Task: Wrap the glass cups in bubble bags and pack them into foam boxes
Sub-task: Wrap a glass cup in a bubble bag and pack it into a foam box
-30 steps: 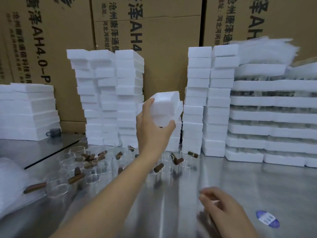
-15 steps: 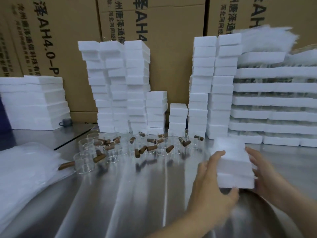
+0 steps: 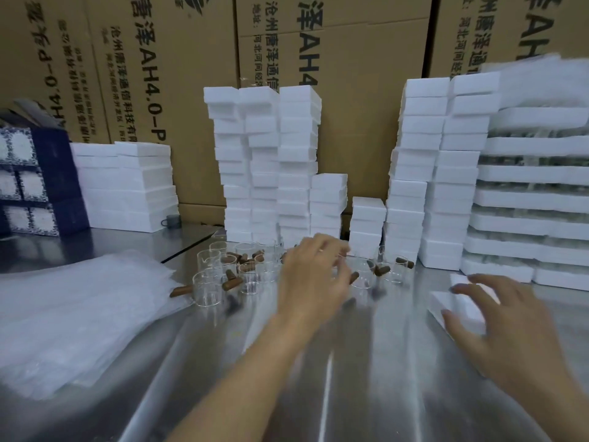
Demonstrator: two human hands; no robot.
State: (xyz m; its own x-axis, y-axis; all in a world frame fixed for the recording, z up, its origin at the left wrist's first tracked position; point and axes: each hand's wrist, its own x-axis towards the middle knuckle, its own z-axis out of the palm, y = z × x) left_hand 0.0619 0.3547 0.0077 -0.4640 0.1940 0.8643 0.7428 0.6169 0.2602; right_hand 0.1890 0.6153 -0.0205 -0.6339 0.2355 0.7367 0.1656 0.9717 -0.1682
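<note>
Several clear glass cups [image 3: 208, 287] with brown wooden handles stand in a cluster on the steel table [image 3: 366, 378]. My left hand [image 3: 314, 279] reaches over the cluster's right part, fingers loosely bent, holding nothing that I can see. A white foam box [image 3: 446, 303] lies on the table at the right. My right hand [image 3: 497, 327] hovers over that box with fingers spread, covering its near end. A pile of bubble bags [image 3: 70, 317] lies at the left.
Tall stacks of white foam boxes [image 3: 271, 161] line the back, with wider foam trays [image 3: 535, 199] stacked at the right and flat foam slabs [image 3: 130, 186] at the left. Blue patterned boxes [image 3: 35, 183] stand far left. Cardboard cartons [image 3: 350, 74] form the back wall.
Both hands have let go of the foam box, which now lies on the table at the right. My left hand has moved left and forward to the glass cups.
</note>
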